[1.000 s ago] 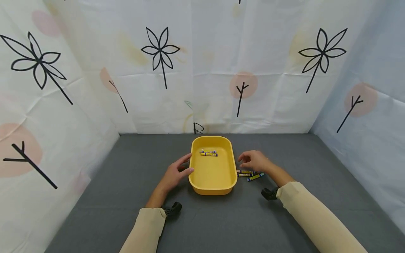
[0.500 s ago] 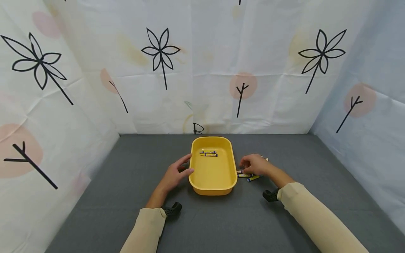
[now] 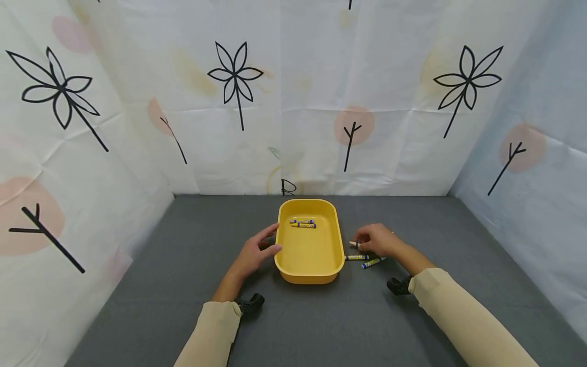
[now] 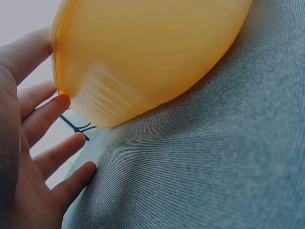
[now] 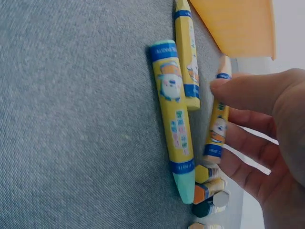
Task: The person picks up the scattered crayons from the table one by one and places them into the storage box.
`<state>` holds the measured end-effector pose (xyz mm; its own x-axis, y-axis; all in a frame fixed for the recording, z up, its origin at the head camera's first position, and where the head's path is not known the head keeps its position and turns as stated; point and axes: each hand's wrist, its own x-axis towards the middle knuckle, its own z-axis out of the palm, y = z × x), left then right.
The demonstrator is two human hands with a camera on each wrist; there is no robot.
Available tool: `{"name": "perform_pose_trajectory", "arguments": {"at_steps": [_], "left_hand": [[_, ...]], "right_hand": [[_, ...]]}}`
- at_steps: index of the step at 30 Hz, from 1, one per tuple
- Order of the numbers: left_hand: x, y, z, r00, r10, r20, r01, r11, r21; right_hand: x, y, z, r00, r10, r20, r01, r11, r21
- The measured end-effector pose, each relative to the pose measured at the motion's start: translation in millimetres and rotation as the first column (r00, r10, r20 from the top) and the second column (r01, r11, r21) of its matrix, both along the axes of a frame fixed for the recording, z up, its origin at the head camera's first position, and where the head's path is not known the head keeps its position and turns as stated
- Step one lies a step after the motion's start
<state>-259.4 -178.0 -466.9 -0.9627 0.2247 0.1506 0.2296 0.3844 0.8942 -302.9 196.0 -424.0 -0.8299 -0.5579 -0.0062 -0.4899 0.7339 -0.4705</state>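
My left hand (image 3: 252,256) rests its spread fingers against the left side of the yellow tray (image 3: 308,255), touching its rim. Two crayons (image 3: 302,225) in yellow wrappers lie side by side in the tray's far half. To the right of the tray, my right hand (image 3: 380,240) pinches a peach crayon (image 5: 219,121) between thumb and fingers, just off the pile. Below it on the cloth lie a turquoise-tipped crayon (image 5: 174,105) and a yellow-wrapped crayon (image 5: 187,57), the latter reaching toward the tray wall.
Several more crayons (image 5: 208,191) lie beyond the right hand, mostly hidden by it in the head view. Grey cloth (image 3: 293,326) covers the table. Printed white curtains (image 3: 312,102) stand behind and at both sides.
My right hand has come down onto the pile, taken the peach crayon and drawn slightly right. The turquoise-tipped crayon has shifted a little right and nearer. Left hand and tray stay put.
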Motion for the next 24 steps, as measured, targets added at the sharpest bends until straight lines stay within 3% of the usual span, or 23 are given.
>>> {"name": "perform_pose_trajectory", "arguments": {"at_steps": [6, 13, 24], "left_hand": [[0.8, 0, 1.2, 1.0, -0.004, 0.018, 0.004, 1.0, 0.001], [-1.3, 1, 1.6, 1.0, -0.017, 0.019, 0.017, 1.0, -0.011], [-0.2, 1, -0.7, 1.0, 0.024, 0.014, -0.023, 1.0, -0.021]], "right_hand": [[-3.5, 3, 5.4, 0.989, -0.084, -0.122, 0.081, 0.996, -0.031], [-11.7, -4, 21.1, 0.966, -0.121, -0.231, 0.111, 0.992, -0.056], [-34.5, -34, 55.4, 0.967, -0.106, -0.234, 0.105, 0.994, -0.015]]}}
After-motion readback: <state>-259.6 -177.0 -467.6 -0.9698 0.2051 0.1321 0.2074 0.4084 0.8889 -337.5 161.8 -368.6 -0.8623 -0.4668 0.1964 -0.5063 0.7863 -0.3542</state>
